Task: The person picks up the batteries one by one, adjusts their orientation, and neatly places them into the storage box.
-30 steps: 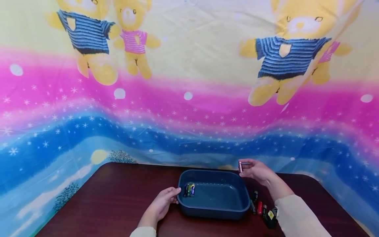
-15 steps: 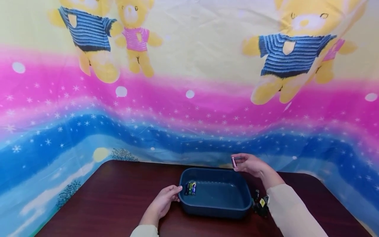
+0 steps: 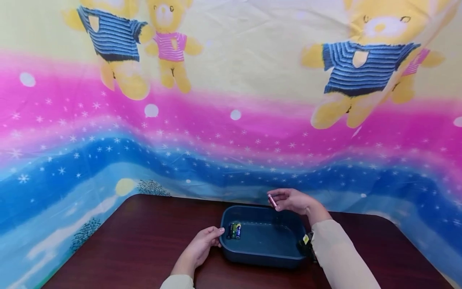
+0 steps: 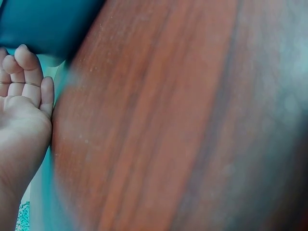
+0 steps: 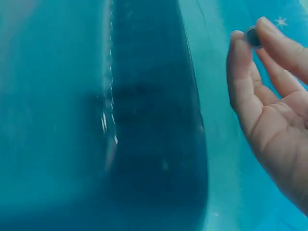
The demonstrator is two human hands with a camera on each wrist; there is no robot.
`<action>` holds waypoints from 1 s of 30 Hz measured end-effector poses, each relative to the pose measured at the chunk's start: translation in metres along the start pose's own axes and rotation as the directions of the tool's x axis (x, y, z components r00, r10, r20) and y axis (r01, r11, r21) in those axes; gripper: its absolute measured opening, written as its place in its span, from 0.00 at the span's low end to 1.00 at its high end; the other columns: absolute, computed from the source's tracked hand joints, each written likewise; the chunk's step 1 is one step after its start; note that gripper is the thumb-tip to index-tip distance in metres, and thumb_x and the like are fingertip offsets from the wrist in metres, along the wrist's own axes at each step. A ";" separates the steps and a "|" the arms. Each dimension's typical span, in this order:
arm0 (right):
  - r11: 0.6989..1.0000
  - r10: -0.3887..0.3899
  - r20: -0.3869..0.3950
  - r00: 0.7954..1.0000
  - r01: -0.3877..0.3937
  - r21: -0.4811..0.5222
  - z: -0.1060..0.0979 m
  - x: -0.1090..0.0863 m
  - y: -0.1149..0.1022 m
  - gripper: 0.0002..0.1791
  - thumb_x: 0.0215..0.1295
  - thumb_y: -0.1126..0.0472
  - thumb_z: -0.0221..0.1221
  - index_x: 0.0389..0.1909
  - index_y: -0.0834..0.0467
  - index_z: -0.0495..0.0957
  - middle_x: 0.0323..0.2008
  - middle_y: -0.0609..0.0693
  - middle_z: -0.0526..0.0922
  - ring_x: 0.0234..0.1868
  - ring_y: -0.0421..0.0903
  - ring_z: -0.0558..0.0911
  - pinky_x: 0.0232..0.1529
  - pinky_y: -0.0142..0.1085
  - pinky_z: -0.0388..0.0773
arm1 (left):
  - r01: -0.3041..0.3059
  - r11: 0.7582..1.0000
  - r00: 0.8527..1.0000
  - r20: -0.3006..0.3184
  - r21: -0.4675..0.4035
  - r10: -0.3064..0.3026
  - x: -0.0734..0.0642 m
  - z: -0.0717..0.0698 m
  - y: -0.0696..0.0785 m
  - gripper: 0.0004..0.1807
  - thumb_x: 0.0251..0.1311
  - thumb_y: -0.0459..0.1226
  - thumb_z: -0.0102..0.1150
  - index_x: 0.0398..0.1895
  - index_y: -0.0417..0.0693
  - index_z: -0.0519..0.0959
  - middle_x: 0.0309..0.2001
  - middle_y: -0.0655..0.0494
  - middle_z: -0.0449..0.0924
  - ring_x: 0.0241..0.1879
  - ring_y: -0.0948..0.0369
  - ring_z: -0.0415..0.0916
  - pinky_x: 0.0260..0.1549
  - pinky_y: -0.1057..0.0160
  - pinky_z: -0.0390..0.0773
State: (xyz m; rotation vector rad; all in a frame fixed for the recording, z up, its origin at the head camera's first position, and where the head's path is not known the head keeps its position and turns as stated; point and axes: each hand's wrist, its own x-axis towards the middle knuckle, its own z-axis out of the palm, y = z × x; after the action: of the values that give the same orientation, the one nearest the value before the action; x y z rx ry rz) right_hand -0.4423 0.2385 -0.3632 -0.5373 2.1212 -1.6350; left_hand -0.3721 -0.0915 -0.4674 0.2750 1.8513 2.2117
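A dark blue plastic bin stands on the table. My left hand grips its left rim, the thumb on top and the fingers bent against the outer wall; the left wrist view shows those fingers at the bin's side. Above the far rim, my right hand pinches a small reddish battery between thumb and fingertips. In the right wrist view only the dark end of that battery shows. Inside the bin, a short row of batteries lies side by side by the left wall.
A black device with a yellow label sits by the right sleeve, overlapping the bin's right edge. The dark brown table extends on both sides. Behind it hangs a cloth printed with bears and snowflakes.
My right hand has moved left with the battery, along the bin's far rim. The loose batteries right of the bin are now hidden behind the arm and black device. My left hand keeps its grip.
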 end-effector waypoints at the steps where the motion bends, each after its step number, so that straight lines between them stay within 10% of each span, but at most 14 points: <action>1: 1.000 -0.007 0.008 1.000 0.007 0.000 0.001 0.002 0.001 0.35 0.56 0.74 0.59 0.65 0.70 0.56 0.52 0.60 0.74 0.57 0.62 0.70 0.51 0.43 0.73 | 0.002 1.000 1.000 0.000 0.004 -0.002 0.000 0.000 0.000 0.12 0.61 0.42 0.55 0.21 0.51 0.70 0.21 0.62 0.72 0.25 0.64 0.70 0.36 0.64 0.70; 21: 0.981 -0.080 0.073 0.994 0.091 -0.169 0.029 0.023 0.020 0.32 0.48 0.79 0.62 0.58 0.69 0.68 0.42 0.62 0.79 0.42 0.53 0.79 0.40 0.43 0.78 | -0.016 1.000 1.000 -0.026 0.015 0.017 -0.002 -0.001 -0.001 0.10 0.60 0.42 0.57 0.24 0.49 0.75 0.22 0.60 0.74 0.27 0.61 0.72 0.38 0.63 0.71; 30: 0.951 0.058 0.153 0.986 -0.008 -0.309 0.046 0.029 0.015 0.28 0.49 0.76 0.63 0.56 0.66 0.72 0.37 0.61 0.81 0.33 0.49 0.81 0.36 0.41 0.79 | -0.022 0.999 0.999 -0.033 0.024 0.023 0.000 0.000 0.001 0.10 0.60 0.42 0.57 0.23 0.50 0.74 0.21 0.61 0.72 0.27 0.62 0.71 0.37 0.62 0.71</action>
State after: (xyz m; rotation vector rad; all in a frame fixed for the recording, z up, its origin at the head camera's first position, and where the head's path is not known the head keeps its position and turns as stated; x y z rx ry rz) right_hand -0.4433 0.1896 -0.3911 -0.6990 2.2599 -1.2020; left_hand -0.3728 -0.0920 -0.4661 0.2660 1.9019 2.2240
